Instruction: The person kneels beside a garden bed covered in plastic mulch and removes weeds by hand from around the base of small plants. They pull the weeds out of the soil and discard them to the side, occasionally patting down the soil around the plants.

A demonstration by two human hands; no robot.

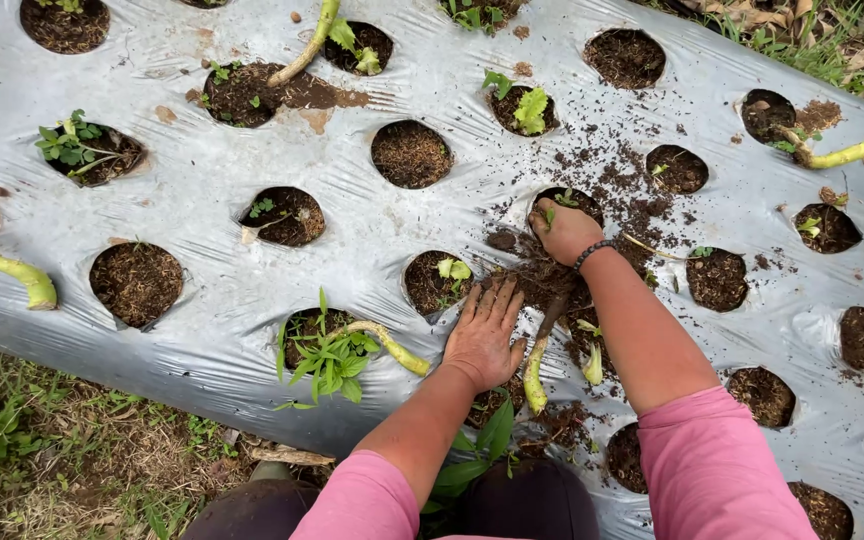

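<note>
Left hand [482, 335] lies flat, fingers spread wide, palm down on the soil-strewn sheet [212, 170], holding nothing; just to its right a stem [537, 365] lies touching the thumb side, long axis running near-to-far, tip toward the hole [564, 205] ahead; right hand [564, 230] is closed into a fist pressed at that hole's near rim, contents hidden; the left hand is nearer the stem.

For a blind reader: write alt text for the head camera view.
Two bare hands work soil on a silver plastic sheet full of round planting holes. The left hand lies flat on scattered soil; the right hand is fisted at a hole. A pale green stalk lies between the forearms.
</note>
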